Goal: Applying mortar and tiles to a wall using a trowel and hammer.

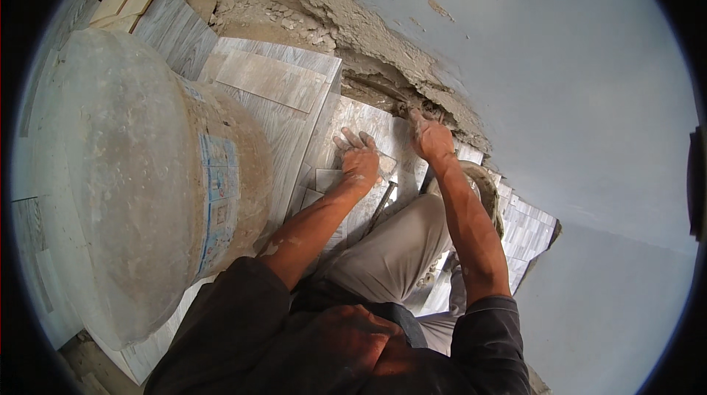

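My left hand lies flat, fingers spread, on one grey floor tile; my right hand fingers pinch its far edge beside crumbling mortar. One bucket crowds my left.

Grey wood-grain tiles w/ pale streaks beside big dusty whitish-grey bucket; bucket's label blue/white. Beyond the tiles: tan-brown mortar, pale blue-grey wall. Trousers beige, sleeves dark brown.

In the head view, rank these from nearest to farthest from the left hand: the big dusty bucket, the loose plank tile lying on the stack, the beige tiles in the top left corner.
From the left hand:
1. Loose plank tile, up and to its left.
2. Big dusty bucket, farther left.
3. Beige tiles, far top left corner.
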`<action>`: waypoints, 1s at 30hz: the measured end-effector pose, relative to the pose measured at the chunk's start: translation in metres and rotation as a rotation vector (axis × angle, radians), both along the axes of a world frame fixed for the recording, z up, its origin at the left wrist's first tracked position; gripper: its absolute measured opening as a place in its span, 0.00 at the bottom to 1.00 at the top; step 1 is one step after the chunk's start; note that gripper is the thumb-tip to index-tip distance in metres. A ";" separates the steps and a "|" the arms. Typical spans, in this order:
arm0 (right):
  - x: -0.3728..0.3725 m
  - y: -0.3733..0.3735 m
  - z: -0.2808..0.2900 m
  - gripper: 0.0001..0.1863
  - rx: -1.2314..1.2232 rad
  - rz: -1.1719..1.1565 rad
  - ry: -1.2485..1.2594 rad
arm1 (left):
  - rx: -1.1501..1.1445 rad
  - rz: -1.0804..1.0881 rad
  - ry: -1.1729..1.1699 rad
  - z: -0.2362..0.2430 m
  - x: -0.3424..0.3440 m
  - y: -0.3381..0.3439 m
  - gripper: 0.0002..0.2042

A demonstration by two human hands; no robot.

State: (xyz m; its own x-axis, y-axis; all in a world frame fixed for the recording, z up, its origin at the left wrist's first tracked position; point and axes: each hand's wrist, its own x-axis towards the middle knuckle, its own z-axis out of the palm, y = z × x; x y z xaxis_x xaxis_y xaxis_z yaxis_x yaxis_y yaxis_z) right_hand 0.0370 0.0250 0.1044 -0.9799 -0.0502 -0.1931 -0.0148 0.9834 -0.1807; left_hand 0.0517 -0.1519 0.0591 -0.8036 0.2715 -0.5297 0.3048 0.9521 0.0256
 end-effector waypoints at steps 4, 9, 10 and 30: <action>0.005 0.002 0.008 0.32 0.047 -0.063 -0.060 | -0.018 0.023 0.016 0.001 0.002 0.001 0.57; 0.023 0.017 0.018 0.31 0.196 -0.046 -0.060 | 0.015 0.022 -0.007 0.006 0.000 -0.001 0.57; 0.029 0.024 0.024 0.28 0.191 -0.059 -0.063 | 0.021 0.037 0.014 0.007 -0.001 0.000 0.57; 0.031 0.003 0.038 0.28 0.167 -0.140 -0.081 | -0.022 0.003 -0.012 0.001 -0.002 0.003 0.57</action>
